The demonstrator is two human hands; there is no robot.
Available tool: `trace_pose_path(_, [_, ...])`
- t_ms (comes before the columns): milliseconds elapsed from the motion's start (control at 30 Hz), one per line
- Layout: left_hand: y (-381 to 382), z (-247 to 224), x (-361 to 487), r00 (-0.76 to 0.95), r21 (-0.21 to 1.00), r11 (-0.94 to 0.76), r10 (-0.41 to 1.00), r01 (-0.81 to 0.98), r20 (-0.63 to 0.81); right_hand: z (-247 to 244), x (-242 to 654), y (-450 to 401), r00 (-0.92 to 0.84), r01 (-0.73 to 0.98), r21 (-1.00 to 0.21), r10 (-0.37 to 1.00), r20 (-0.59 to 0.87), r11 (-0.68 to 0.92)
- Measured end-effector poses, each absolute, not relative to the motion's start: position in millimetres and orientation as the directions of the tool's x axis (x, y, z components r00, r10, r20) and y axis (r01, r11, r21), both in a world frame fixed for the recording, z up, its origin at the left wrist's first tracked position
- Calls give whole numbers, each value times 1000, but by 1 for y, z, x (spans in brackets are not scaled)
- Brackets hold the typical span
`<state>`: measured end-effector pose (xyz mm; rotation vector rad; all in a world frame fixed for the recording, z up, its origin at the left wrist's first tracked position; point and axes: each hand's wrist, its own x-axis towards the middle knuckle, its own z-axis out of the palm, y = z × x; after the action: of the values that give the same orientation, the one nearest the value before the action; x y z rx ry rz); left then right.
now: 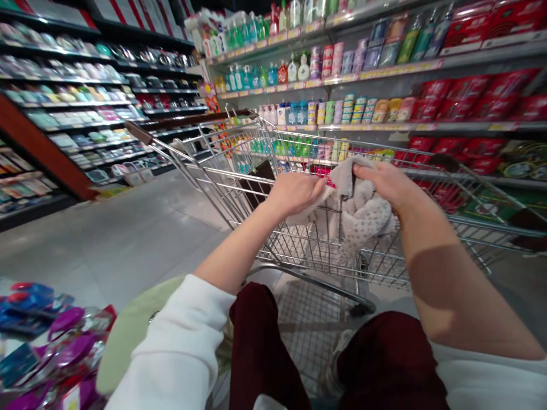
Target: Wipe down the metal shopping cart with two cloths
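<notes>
Fingers [363,172] of a shopper's right hand [391,183] pinch the top edge of a soft grey cloth [366,219], thumb and forefinger pressed together with no visible gap, as the bunched, fleecy material hangs in thick folds directly below them, its lower part dotted with darker spots. Just to their left, the left hand [296,193] is curled nearly closed over pale fabric [305,215], a small red beaded patch [330,182] at its fingertips; whether both hands grip one piece cannot be told. Beneath and around the fingers stands a shopping cart [294,259] of thin, shiny metal wire, its long brown handle [192,121] beyond them to the left. Past the fingertips, shelves [342,77] carry rounded plastic pump bottles [256,77], with glossy red packs [464,94] farther right. Nearer than the fingers, white sleeves [183,336] bunch at the forearms above dark red trousers [260,341], and smooth grey floor tiles [141,222] spread to the left.
</notes>
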<state>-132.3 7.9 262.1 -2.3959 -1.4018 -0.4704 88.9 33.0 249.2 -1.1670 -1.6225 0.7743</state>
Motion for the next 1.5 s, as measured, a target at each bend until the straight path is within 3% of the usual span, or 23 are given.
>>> trace_pose_path(133, [-3,255,-84,595,-146,-600,673,787,439,255,83,27,-104,269,-908,946,306,323])
trace_pose_path(300, [-4,259,-74,575,-96,-594,707,799,413,257,76,26,3,196,-864,881,474,464])
trace_pose_path(533, [1,255,-77,481,-91,-502,738,860,474,256,77,24,-10,447,-731,820,573,516])
trace_pose_path(767, [-3,255,-105,467,-147,-461,721,875,513,261,79,14,-21,672,-599,820,572,436])
trace_pose_path(1000, [-5,261,-111,349,-108,-343,793,933,499,267,70,3,-295,692,-460,800,523,556])
trace_pose_path(1133, [-10,259,-93,386,-104,-393,758,913,526,266,68,6,-266,773,-392,815,514,499])
trace_pose_path(1367, [-2,251,-80,321,-37,-364,764,930,560,250,68,-5,-173,877,-251,756,631,409])
trace_pose_path(1500, [2,249,-80,312,-22,-371,746,928,588,228,89,-23,-62,937,-209,722,690,281])
